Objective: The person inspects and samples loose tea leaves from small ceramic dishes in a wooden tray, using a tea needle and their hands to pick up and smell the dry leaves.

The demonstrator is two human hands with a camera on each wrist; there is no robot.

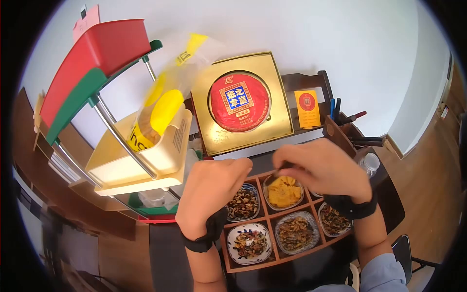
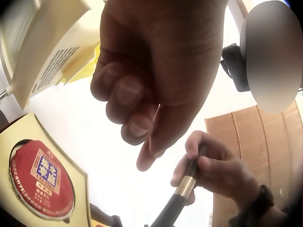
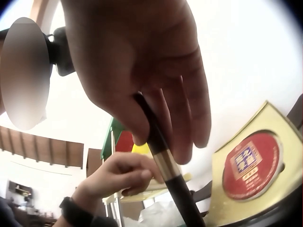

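Black gold-banded handle pinched in right hand, over the bowl of yellow pieces in the divided wooden tray. Left hand, fingers curled, at the tray's left end; can't tell if it pinches anything. Gold box with red disc stands behind.

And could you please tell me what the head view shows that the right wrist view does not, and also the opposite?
Only the head view shows the wooden tray, the yellow pieces, the yellow card and the clear jar.

Only the right wrist view shows the gold band on the dark handle, and a brown slatted surface.

Both show the left hand, the right hand and the gold box with its red disc.
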